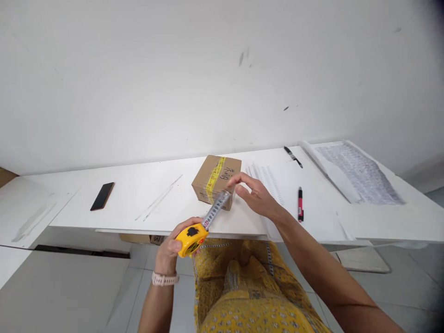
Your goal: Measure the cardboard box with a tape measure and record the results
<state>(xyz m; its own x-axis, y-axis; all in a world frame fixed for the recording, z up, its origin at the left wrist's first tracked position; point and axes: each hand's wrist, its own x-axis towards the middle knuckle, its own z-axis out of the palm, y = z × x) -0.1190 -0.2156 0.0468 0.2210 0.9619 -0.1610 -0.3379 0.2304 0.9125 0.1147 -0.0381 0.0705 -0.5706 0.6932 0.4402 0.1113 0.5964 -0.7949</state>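
My left hand (177, 238) is closed round the yellow case of a tape measure (193, 238), just in front of the table's front edge. A short length of its silver blade (215, 210) is drawn out, slanting up and to the right. The fingertips of my right hand (255, 194) are curled at the blade's far end, close to the front right part of a small cardboard box (208, 173). Yellow printed tape and dark handwriting mark the box top. The blade covers part of the box's front, and the exact fingertip contact is hard to see.
A dark phone (102, 196) lies to the left on the white table (121, 185). Printed sheets (272, 185), a red and black pen (300, 203) and a black pen (293, 157) lie to the right. Handwritten paper (357, 173) lies farther right. A white wall (173, 92) rises behind.
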